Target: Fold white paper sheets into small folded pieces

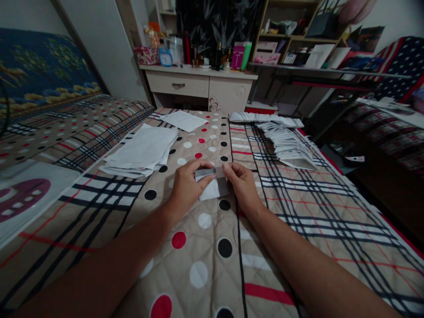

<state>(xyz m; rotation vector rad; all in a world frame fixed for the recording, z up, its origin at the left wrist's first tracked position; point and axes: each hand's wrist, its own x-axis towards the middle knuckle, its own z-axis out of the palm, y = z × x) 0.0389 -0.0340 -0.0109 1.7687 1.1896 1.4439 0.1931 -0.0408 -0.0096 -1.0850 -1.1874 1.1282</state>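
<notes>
Between my hands is a small folded piece of white paper [213,190], held just above the bedspread in the middle of the view. My left hand [190,182] pinches its left side, thumb in front and fingers curled behind the top edge. My right hand [242,182] grips the upper right corner between thumb and forefinger. A grey, shaded fold runs along the paper's top and right side. Beyond my left hand lies a stack of white paper sheets [142,148]. Farther off is a smaller white sheet pile [184,120]. At the right, folded white papers [289,143] lean in an overlapping row.
The patterned bedspread [179,274] has dots and plaid. A white bag [29,194] with a purple print lies at the left. Past the bed's far edge stands a white dresser [179,84] with bottles and a blue clock [165,56]. A dark desk [318,75] stands at the right.
</notes>
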